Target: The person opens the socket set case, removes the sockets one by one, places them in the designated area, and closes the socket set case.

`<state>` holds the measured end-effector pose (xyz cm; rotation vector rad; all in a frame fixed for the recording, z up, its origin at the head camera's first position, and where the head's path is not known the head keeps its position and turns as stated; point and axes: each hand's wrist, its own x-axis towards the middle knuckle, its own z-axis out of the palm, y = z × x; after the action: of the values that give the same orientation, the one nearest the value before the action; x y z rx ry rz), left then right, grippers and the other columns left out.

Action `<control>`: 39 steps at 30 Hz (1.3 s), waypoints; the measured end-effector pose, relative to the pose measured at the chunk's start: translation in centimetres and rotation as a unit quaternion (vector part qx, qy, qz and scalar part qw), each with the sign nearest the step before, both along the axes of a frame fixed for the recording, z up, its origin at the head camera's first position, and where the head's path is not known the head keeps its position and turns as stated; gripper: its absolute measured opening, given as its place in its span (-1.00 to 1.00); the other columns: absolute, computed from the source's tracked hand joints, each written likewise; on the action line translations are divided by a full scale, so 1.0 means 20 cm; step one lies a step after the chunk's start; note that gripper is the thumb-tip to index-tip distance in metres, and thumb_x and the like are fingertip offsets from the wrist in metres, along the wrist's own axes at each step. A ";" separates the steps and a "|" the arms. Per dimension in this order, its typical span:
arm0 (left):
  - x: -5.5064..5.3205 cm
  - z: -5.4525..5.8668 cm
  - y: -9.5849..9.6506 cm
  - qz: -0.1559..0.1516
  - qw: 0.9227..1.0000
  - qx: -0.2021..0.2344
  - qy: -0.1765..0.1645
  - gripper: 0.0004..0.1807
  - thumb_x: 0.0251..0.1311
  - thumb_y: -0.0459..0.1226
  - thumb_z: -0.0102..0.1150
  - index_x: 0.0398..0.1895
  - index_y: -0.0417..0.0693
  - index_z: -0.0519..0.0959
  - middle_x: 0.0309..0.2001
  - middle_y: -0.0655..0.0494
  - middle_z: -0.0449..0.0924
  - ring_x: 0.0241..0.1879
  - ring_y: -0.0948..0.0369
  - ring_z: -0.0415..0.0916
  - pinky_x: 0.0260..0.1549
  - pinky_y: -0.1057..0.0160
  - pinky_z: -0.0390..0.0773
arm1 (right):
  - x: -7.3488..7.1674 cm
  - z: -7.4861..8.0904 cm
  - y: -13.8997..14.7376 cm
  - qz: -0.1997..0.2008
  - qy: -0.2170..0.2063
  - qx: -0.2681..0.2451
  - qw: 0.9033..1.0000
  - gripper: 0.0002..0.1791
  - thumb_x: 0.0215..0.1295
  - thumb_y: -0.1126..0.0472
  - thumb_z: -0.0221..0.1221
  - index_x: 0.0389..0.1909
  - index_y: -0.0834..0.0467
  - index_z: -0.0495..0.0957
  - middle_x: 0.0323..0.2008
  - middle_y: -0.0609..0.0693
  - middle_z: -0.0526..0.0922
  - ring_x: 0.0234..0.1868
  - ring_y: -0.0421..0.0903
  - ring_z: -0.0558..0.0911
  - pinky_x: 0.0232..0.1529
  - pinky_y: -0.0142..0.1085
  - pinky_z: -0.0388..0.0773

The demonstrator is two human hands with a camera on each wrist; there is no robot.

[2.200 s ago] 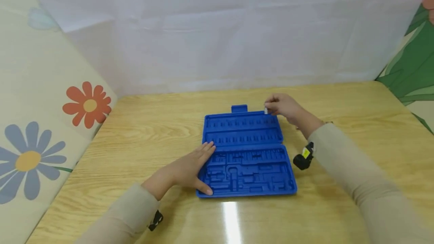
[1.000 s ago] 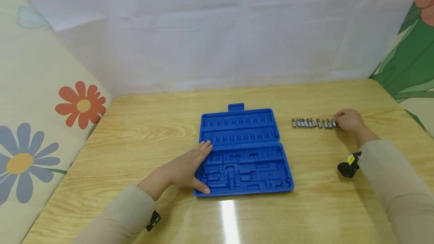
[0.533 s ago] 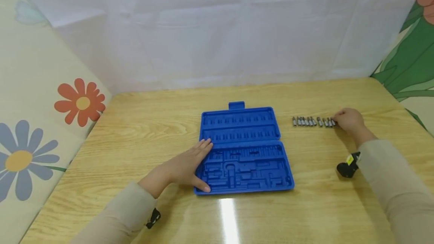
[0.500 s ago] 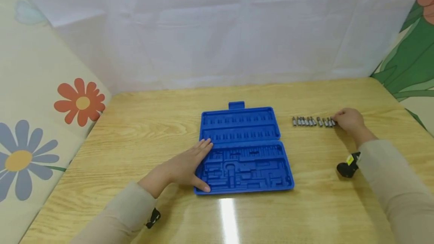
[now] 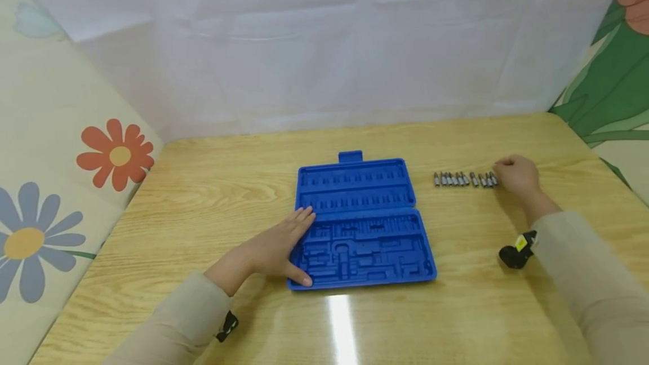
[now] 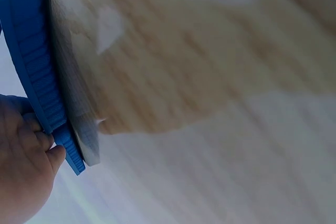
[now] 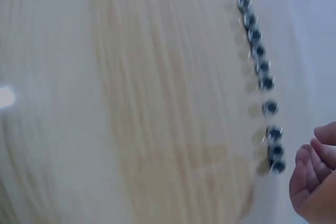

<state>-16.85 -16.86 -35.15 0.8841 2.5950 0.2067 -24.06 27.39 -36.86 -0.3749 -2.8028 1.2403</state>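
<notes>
A blue molded tool case (image 5: pixel 355 212) lies unfolded on the table, both halves showing moulded slots. My left hand (image 5: pixel 276 249) rests over its left edge with fingers spread and the thumb on the near corner; the left wrist view shows this hand (image 6: pixel 21 166) against the blue rim. To the right of the case, several small silver bit sockets (image 5: pixel 455 180) with dark tips lie in a row. Just past the row's right end is my right hand (image 5: pixel 518 174). In the right wrist view its fingers are loosely bent, apart from the sockets (image 7: pixel 270 107), with nothing visible between them.
The case's blue latch tab (image 5: pixel 350 156) sticks out at the back. Beneath everything is a wood-grain table (image 5: pixel 228 185), with a white sheet (image 5: pixel 263 44) hanging behind it. Flowered cloth (image 5: pixel 40 128) borders the left side.
My right hand carried a small silver piece from the case's far right corner to the row's right end, let it go and drew slightly off. The left hand has stayed on the case.
</notes>
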 end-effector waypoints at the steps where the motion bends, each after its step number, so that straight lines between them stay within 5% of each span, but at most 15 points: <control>1: 0.00 0.00 0.00 0.000 1.000 -0.002 0.001 0.29 -0.40 0.38 0.03 0.32 -0.18 -0.24 0.33 -0.04 -0.37 0.28 0.07 -0.43 0.19 0.10 -0.15 | 0.00 0.01 -0.02 0.004 0.004 -0.008 1.000 -0.59 0.24 0.19 -0.15 -0.09 0.49 0.32 -0.16 0.37 0.38 -0.18 0.16 0.37 -0.29 -0.19 0.35; 10: 0.01 -0.01 -0.01 -0.004 1.000 0.010 0.003 0.29 -0.40 0.37 0.05 0.31 -0.24 -0.20 0.32 -0.11 -0.34 0.28 0.02 -0.41 0.18 0.06 -0.14 | -0.03 0.04 -0.26 0.088 -0.025 -0.124 0.988 -0.61 0.27 0.21 -0.11 -0.04 0.45 0.28 -0.24 0.22 0.41 -0.36 -0.14 0.45 -0.31 -0.31 0.46; 18: 0.03 -0.04 -0.02 0.000 1.000 0.022 -0.003 0.28 -0.38 0.35 0.08 0.31 -0.22 -0.21 0.33 -0.09 -0.35 0.28 0.03 -0.43 0.18 0.05 -0.14 | -0.05 0.02 -0.53 0.169 -0.128 -0.192 0.958 -0.57 0.27 0.30 -0.11 0.08 0.50 0.17 -0.01 0.36 0.32 -0.04 0.13 0.39 -0.06 -0.22 0.40; 26: 0.02 -0.04 -0.01 0.003 1.000 0.016 -0.010 0.29 -0.40 0.37 0.06 0.32 -0.18 -0.25 0.33 -0.04 -0.39 0.28 0.07 -0.46 0.19 0.10 -0.16 | -0.08 -0.02 -0.66 0.143 -0.139 -0.143 0.969 -0.55 0.23 0.31 -0.05 0.09 0.48 0.21 0.04 0.33 0.31 0.02 0.14 0.35 -0.04 -0.17 0.36; 30: 0.01 -0.04 0.00 -0.003 1.000 0.022 -0.008 0.29 -0.39 0.36 0.07 0.32 -0.20 -0.24 0.33 -0.06 -0.39 0.28 0.05 -0.46 0.19 0.08 -0.16 | -0.10 -0.01 -0.63 0.157 -0.151 -0.139 0.966 -0.52 0.24 0.31 -0.07 0.15 0.45 0.15 0.12 0.31 0.24 0.12 0.16 0.25 0.10 -0.10 0.20; 33: 0.01 -0.03 0.00 -0.006 1.000 0.027 -0.003 0.29 -0.39 0.35 0.08 0.31 -0.21 -0.23 0.33 -0.07 -0.39 0.28 0.04 -0.46 0.18 0.07 -0.16 | -0.10 0.00 -0.62 0.168 -0.153 -0.166 0.959 -0.46 0.26 0.30 -0.09 0.21 0.41 0.04 0.18 0.29 0.15 0.17 0.16 0.18 0.14 -0.09 0.13; 39: -0.01 0.01 -0.03 0.001 0.999 0.048 0.001 0.21 -0.32 0.30 0.11 0.31 -0.21 -0.14 0.32 -0.08 -0.34 0.28 0.02 -0.40 0.18 0.03 -0.13 | -0.08 0.04 -0.61 0.164 -0.110 -0.244 0.949 -0.43 0.24 0.34 -0.04 0.23 0.34 0.00 0.15 0.31 0.16 0.08 0.16 0.29 -0.01 -0.12 0.33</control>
<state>-17.11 -17.42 -35.05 0.9144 2.6076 0.3342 -25.61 15.20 -36.11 -0.0616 -2.7791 2.0982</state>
